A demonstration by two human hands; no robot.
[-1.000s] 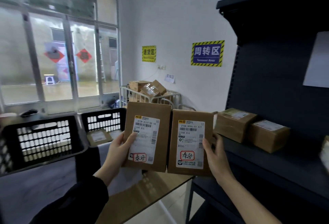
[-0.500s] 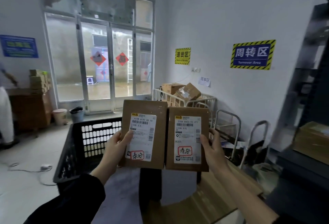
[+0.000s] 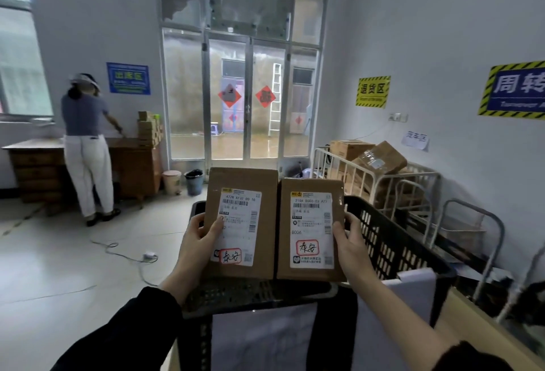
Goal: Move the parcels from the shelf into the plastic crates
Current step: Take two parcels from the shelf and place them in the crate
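The left hand (image 3: 200, 242) and right hand (image 3: 352, 248), fingers (image 3: 354, 223) clamped on outer edges, held a left flat brown cardboard parcel (image 3: 267, 223) and a right flat brown cardboard parcel (image 3: 284, 232) upright, side by side, above a black slotted plastic crate (image 3: 392, 244).

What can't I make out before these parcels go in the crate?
Head view only:
Inside of the black crate: mostly hidden behind the left parcel and right parcel.
Fine print on both labels: too small, blurred.
Blue sign: cut off by the right edge.
Shelf: out of frame.
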